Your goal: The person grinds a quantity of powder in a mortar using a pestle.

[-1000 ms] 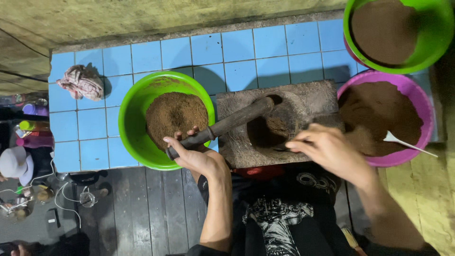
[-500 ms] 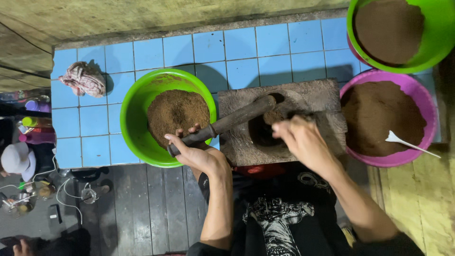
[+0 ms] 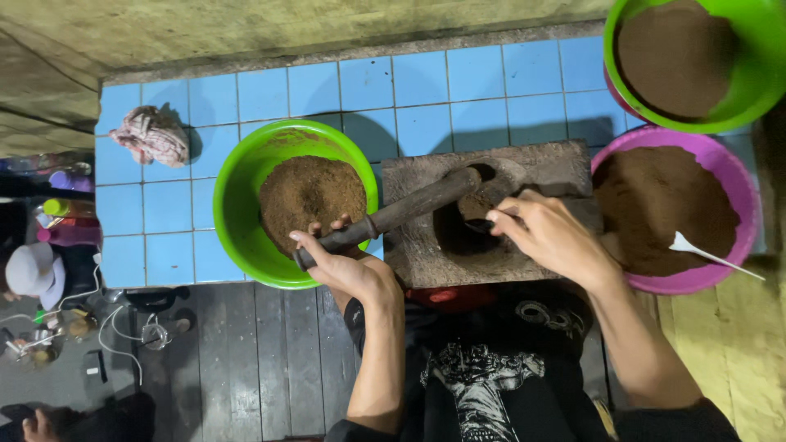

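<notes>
My left hand (image 3: 348, 263) grips the lower end of a long dark pestle (image 3: 409, 210). The pestle slants up to the right into the hollow of a grey stone mortar block (image 3: 557, 168). My right hand (image 3: 550, 237) is over the mortar's right half, with its fingers pinched on a small dark spoon (image 3: 479, 223) that reaches into the hollow, where brown powder lies. Just left of the mortar, under the pestle handle, stands a green bowl (image 3: 246, 168) holding a heap of brown powder (image 3: 307, 196).
A pink bowl (image 3: 741, 192) of brown powder with a white spoon (image 3: 712, 255) stands right of the mortar. Another green bowl (image 3: 770, 78) of powder is at the top right. A crumpled rag (image 3: 151, 135) lies on the blue tiles (image 3: 426, 82). Bottles and clutter sit at the far left.
My right hand has moved left from the mortar's right edge to the hollow. The left hand and the pestle have stayed in place.
</notes>
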